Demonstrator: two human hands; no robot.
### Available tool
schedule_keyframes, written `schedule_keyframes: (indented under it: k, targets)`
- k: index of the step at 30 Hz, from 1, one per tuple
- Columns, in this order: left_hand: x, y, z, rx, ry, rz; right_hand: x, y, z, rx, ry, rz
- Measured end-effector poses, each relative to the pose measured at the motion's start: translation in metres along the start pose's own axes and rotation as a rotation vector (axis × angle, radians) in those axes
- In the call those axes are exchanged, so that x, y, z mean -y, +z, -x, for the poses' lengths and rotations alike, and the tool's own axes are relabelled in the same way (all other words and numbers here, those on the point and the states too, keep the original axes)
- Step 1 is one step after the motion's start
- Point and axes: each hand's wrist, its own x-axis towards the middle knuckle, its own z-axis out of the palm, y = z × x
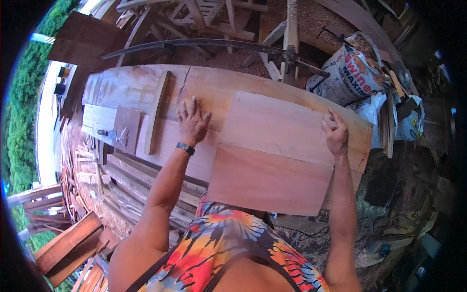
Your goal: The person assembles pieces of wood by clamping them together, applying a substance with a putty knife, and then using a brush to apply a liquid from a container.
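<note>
Two thin reddish-brown wooden panels lie on a long plank work surface (204,87). The far panel (277,124) and the near panel (272,180) meet along a straight joint. At the far panel's right edge, my right hand (335,134) has its fingers curled against the wood, closed on that edge. My left hand (193,121) rests to the left of the panels, fingers spread over the planks, holding nothing. A dark watch band circles the left wrist. Left of that hand, a narrow wooden strip (157,113) lies across the planks.
A small brown board piece (127,129) and a small dark object (102,132) lie on the surface's left end. A long metal bar clamp (194,43) spans behind it. Filled sacks (348,75) stand at the far right. Stacked lumber (141,182) and wood scraps lie at the left.
</note>
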Motion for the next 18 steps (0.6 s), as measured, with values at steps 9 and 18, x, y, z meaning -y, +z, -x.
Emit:
schedule_keyframes:
  k: [9,18]
  targets:
    - [0.049,-0.069,0.016,0.382,0.475,0.091,0.008,0.057,-0.164,-0.038,-0.300,0.515]
    - [0.157,-0.039,-0.305,-0.046,-0.392,1.456,-0.023,0.097,-0.261,0.406,-0.054,0.835]
